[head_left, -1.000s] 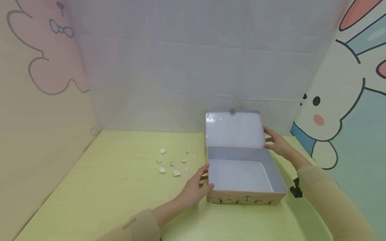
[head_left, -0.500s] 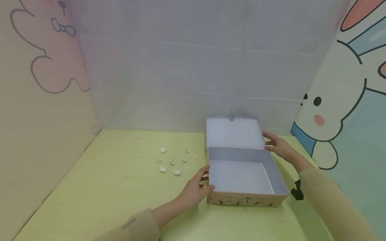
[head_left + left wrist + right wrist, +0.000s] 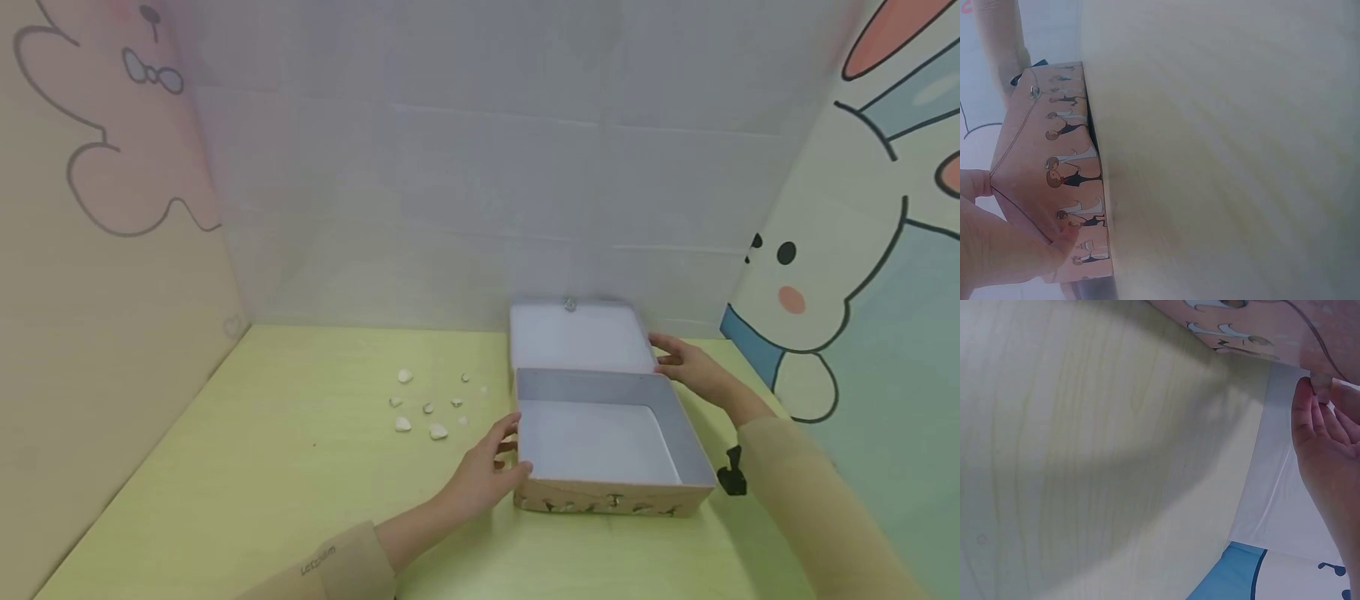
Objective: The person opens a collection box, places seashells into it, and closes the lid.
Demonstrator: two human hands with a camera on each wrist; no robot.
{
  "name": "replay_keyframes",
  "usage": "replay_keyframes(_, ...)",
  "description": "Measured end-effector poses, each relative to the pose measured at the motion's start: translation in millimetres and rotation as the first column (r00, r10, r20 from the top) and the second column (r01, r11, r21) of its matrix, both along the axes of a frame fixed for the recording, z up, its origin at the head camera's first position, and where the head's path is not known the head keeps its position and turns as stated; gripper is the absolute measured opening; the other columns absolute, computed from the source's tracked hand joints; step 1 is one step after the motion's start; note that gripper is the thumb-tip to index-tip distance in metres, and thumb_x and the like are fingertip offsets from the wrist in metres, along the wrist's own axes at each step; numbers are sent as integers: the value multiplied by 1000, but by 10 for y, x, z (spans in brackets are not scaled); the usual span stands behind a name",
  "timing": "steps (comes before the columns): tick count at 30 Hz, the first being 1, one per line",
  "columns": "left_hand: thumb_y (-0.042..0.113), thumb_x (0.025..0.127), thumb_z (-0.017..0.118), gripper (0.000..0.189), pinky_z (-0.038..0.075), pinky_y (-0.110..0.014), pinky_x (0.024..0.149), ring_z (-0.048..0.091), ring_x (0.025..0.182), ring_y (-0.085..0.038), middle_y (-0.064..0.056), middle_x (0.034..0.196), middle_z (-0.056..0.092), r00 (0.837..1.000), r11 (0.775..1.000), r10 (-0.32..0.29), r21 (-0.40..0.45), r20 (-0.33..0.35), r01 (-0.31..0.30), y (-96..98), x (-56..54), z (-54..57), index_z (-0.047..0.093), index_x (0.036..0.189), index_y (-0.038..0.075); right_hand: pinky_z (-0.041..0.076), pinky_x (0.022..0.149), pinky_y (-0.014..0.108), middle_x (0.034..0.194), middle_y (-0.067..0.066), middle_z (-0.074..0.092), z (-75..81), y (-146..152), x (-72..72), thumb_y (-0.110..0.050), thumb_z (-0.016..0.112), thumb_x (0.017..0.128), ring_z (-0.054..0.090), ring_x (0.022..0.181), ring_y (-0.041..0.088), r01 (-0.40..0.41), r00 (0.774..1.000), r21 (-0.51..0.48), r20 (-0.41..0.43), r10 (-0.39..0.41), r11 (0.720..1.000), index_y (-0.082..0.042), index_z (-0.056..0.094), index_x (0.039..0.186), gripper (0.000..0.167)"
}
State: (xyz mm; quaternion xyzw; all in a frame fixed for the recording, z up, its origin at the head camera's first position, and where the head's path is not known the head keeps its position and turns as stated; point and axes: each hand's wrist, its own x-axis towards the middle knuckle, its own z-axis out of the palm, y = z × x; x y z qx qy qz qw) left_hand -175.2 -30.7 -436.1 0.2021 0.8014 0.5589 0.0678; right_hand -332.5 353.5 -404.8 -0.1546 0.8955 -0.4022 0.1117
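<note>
A lidded box (image 3: pixel 615 496), pink with cartoon figures outside and white within, stands at the right of the table with nothing inside. Its lid (image 3: pixel 577 337) leans far back behind it, a metal clasp at the top edge. My left hand (image 3: pixel 483 475) holds the box's near left corner, thumb at the front and fingers along the side; in the left wrist view the thumb (image 3: pixel 1063 247) lies against the printed front. My right hand (image 3: pixel 693 371) grips the lid's right edge near the hinge, its fingertips (image 3: pixel 1302 387) at the edge in the right wrist view.
Several small white pieces like seashells (image 3: pixel 438 432) lie scattered on the pale yellow table (image 3: pixel 262 467) left of the box. A white sheet (image 3: pixel 420 192) hangs behind. Cartoon-printed side walls flank the table, and a small black piece (image 3: pixel 732 473) shows beside the right forearm.
The lid has tipped further back and down, my right hand moving slightly down with it. My left hand and the box have stayed nearly in place.
</note>
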Motion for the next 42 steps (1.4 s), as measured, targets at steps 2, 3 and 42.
replay_keyframes(2, 24, 91, 61, 66, 45, -49, 97, 49, 122, -37, -16, 145, 40, 1000, 1000, 4, -1, -2, -4, 0, 4, 3, 27, 147, 11, 33, 102, 61, 153, 27, 16, -12, 6, -4, -18, 52, 98, 32, 131, 50, -1, 1000, -1, 2, 1, 1000, -1, 15, 149, 66)
replay_keyframes(3, 24, 91, 60, 66, 45, -49, 97, 49, 122, -37, -16, 145, 39, 1000, 1000, 5, 1, -2, -5, 1, 5, 5, 27, 147, 10, 34, 102, 61, 153, 27, 16, -16, 9, -5, -19, 52, 98, 33, 131, 50, -1, 1000, 5, 2, 1, 1000, -1, 15, 149, 66)
replay_keyframes(42, 30, 92, 62, 70, 43, -49, 99, 45, 125, -40, -19, 145, 38, 1000, 999, -2, -39, 0, 2, 11, 21, 45, 25, 148, 9, 39, 94, 65, 151, 25, 22, -104, -58, 548, -37, 35, 102, 27, 134, 49, 147, 989, -140, 11, -147, 979, -5, 20, 148, 58)
